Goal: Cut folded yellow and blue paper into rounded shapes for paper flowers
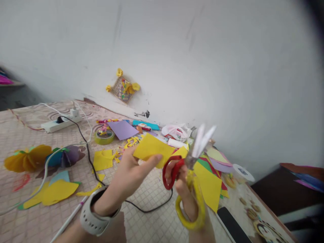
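Observation:
My left hand [138, 173], with a pale watch band [94, 216] at the wrist, pinches a rectangular piece of yellow paper [153, 148] between thumb and fingers. To its right, my right hand [184, 189] grips a pair of scissors [193, 160] with one red and one yellow handle loop. The fingers pass through both loops. The blades point up and away from me, slightly parted and blurred, apart from the yellow paper. Larger yellow sheets [209, 184] lie behind and right of the scissors.
A white power strip [62, 123] with cables stands at the back left. Folded paper flowers [29, 158], a roll of tape [104, 135], a purple sheet [123, 130] and yellow scraps [103, 159] lie on the table. A phone [233, 224] rests near the right edge. The wall rises behind.

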The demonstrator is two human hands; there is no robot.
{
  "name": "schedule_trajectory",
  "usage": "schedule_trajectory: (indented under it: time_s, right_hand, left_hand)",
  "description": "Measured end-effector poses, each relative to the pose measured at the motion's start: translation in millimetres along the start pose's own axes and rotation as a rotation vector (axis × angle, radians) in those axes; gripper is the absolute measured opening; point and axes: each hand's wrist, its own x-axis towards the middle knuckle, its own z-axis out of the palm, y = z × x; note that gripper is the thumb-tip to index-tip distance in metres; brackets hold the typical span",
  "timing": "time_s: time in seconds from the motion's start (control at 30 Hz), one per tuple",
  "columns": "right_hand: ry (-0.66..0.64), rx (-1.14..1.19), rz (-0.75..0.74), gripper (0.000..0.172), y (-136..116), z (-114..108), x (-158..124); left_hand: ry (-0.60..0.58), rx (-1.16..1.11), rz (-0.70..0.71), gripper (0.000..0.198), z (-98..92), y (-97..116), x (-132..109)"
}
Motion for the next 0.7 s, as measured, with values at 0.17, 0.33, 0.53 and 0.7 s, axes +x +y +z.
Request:
schedule_trajectory:
  time_s: [0.17,0.33,0.53,0.7]
  right_hand:
    - [-0.190,-0.002,0.137,0.059,26.2,34.8,-13.1]
    - [-0.183,-0.013,0.291,0.064,96.3,57.9,-22.4]
    - [-0.255,-0.064,0.284,0.066,103.0,52.3,-22.3]
    - [-0.309,-0.030,0.175,0.069,43.6,41.1,-17.6]
  left_hand:
    - [0.394,-0.037,0.162,0.007,-20.3,11.4,1.8]
    - [0.531,-0.116,0.254,0.002,-29.4,18.2,1.8]
    - [0.536,-0.154,0.243,0.006,-30.6,20.8,1.7]
    - [0.432,-0.146,0.185,0.005,-25.1,16.6,-0.3]
